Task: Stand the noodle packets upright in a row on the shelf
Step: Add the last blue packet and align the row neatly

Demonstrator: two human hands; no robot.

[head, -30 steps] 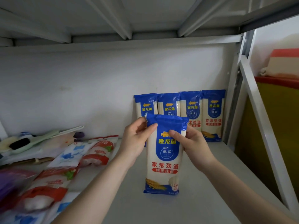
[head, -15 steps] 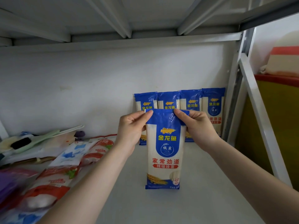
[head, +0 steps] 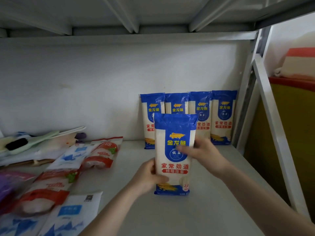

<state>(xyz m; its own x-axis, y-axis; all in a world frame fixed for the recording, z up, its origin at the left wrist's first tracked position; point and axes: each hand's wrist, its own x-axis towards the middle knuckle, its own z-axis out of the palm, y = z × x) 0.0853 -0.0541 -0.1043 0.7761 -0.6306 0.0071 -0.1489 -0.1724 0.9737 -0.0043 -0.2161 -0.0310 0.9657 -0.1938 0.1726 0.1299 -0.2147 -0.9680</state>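
A blue-and-white noodle packet (head: pixel 174 130) stands upright on the white shelf (head: pixel 213 193), in front of a row of several like packets (head: pixel 223 116) that lean against the back wall at the right. My left hand (head: pixel 150 178) grips the front packet's lower left side. My right hand (head: pixel 202 154) lies across its right edge at mid height, fingers over the label, blurred. The front packet hides most of the second packet in the row.
Red-and-white bags (head: pixel 100 154) and blue-and-white bags (head: pixel 71 213) lie flat at the left. Brushes and pale green utensils (head: pixel 34 142) sit at the far left. A shelf upright (head: pixel 245 92) closes the right end. An upper shelf (head: pixel 129 16) hangs overhead.
Both hands slid down from the packet's top corners: the left to its lower left side, the right to its middle. The packet stayed upright in about the same place.
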